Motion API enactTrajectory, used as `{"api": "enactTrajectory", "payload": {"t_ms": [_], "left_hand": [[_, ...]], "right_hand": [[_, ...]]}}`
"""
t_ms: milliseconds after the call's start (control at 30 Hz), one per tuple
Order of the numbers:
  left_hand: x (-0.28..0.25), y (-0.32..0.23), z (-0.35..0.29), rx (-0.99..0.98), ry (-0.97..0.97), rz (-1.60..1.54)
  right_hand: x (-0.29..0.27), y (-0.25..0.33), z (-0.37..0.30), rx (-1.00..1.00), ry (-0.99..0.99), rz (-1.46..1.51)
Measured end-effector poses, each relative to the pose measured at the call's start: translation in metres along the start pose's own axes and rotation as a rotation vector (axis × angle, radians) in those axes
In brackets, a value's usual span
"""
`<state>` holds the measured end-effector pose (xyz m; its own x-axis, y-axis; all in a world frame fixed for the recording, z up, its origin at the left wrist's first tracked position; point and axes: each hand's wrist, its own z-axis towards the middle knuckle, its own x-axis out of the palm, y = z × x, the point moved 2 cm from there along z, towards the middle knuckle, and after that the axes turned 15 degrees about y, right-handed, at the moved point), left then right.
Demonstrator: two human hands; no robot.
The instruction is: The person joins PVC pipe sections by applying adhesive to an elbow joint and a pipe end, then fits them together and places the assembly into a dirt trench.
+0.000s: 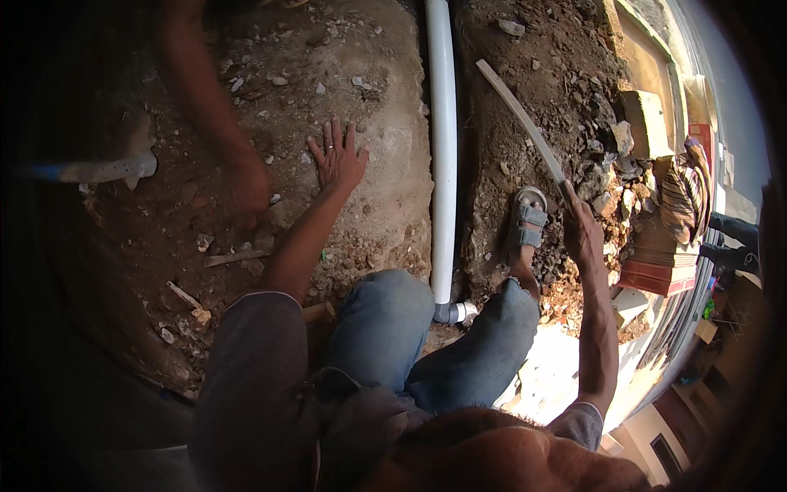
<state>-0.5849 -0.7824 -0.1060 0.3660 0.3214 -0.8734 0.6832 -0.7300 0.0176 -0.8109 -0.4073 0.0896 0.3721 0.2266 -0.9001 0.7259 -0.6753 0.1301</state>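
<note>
My left hand (338, 160) lies flat on the dusty ground left of the pipe, its fingers spread and holding nothing. A ring shows on one finger. In my right hand (584, 234) is the lower end of a long, narrow, pale strip (525, 119), tilted up and to the left; its material is unclear. Between my hands a white plastic pipe (443, 156) runs lengthwise in a narrow trench. Near my knees, a dark grey elbow fitting (443, 313) sits on its near end, with a short white piece (465, 312) beside it.
A co-worker's arm (205, 98) reaches in from the upper left, its hand blurred. Left of it lies a greyish, blue-ended pipe-like piece (102, 170). Rubble (602, 193), a pale block (646, 125), striped cloth (684, 201) and stacked reddish boxes (656, 275) line the right.
</note>
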Motion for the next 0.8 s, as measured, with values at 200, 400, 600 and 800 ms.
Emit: {"api": "enactTrajectory", "payload": {"t_ms": [200, 400, 600, 800], "left_hand": [[-0.002, -0.030, 0.016, -0.004, 0.072, -0.049], [-0.008, -0.014, 0.008, -0.068, 0.197, 0.051], [-0.006, -0.015, 0.007, -0.084, 0.194, 0.002], [-0.007, -0.015, 0.008, -0.128, 0.175, 0.022]], "right_hand": [[-0.031, -0.031, 0.263, -0.279, 0.023, -0.233], [-0.066, 0.006, 0.423, -0.360, 0.070, -0.451], [-0.093, 0.005, 0.516, -0.443, 0.058, -0.615], [-0.116, 0.026, 0.531, -0.700, -0.045, -0.565]]}}
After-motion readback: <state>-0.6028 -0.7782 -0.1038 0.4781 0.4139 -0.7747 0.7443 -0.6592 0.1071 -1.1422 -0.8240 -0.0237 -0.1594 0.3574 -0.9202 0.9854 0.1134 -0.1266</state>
